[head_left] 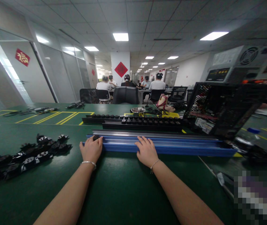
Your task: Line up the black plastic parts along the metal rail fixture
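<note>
A long blue rail (171,146) lies across the green table (124,187) in front of me. My left hand (91,149) rests at its left end, fingers curled over a small black part (96,137) sitting in the rail. My right hand (146,151) lies further right on the rail's near edge, fingers stretched flat and holding nothing. A silver bracelet sits on each wrist.
Several small black parts (27,154) are heaped at the left. Two black trays of parts (142,122) lie behind the rail. An open black computer case (220,107) stands at the right. People sit at desks far behind.
</note>
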Tool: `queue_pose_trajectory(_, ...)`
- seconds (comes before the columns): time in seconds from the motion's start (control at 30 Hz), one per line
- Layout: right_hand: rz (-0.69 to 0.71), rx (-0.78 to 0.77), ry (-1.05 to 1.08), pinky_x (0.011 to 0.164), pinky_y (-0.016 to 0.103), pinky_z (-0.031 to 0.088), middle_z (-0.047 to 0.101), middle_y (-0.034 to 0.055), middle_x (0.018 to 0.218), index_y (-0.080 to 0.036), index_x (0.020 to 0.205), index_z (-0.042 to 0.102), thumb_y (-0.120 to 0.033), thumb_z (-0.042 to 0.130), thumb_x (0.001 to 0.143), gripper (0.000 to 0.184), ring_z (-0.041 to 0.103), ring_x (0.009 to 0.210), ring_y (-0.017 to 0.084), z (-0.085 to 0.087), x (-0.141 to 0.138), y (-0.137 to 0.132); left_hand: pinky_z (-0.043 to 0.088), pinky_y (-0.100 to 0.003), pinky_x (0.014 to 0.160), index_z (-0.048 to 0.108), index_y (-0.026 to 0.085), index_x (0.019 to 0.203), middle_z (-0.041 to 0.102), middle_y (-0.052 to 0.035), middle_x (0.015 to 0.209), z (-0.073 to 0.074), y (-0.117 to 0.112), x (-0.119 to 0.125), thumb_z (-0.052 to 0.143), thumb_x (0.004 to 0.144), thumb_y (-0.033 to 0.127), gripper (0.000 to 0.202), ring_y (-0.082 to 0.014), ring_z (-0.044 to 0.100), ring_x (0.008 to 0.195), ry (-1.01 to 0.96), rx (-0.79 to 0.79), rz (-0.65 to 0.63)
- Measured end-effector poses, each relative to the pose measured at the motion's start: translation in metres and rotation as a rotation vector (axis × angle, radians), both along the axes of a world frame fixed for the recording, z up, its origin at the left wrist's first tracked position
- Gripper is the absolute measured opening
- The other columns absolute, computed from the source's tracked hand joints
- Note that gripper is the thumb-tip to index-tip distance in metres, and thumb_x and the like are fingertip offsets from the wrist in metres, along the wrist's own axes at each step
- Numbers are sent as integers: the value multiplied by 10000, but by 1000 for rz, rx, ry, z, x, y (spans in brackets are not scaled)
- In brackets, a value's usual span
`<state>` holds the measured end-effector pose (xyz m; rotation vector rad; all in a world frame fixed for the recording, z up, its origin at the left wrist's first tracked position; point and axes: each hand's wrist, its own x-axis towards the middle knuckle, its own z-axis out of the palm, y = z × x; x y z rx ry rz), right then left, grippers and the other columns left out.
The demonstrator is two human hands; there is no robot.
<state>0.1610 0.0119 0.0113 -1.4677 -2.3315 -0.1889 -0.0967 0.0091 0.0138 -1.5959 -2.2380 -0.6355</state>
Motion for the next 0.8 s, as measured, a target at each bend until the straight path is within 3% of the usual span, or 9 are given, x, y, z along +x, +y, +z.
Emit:
queue_pose_trajectory(0.4,-5,-15,-4,1041,418,154,385,47,1399,-242,1106,571,-216,498,731,383,275,1291,234,0,0,0,253,-516,972,697,237,912,612,-104,1140,-2,3,-8,272,885,428,467,-250,514,1056,13,28,45)
queue_pose_trajectory(0.8,-4,-8,2,1039,424,164,387,42,1398,-245,1110,567,-211,497,731,387,274,1293,234,-1,0,0,226,-560,980,692,256,923,606,-96,1147,-3,4,-11,258,889,433,469,-261,481,1097,11,20,63)
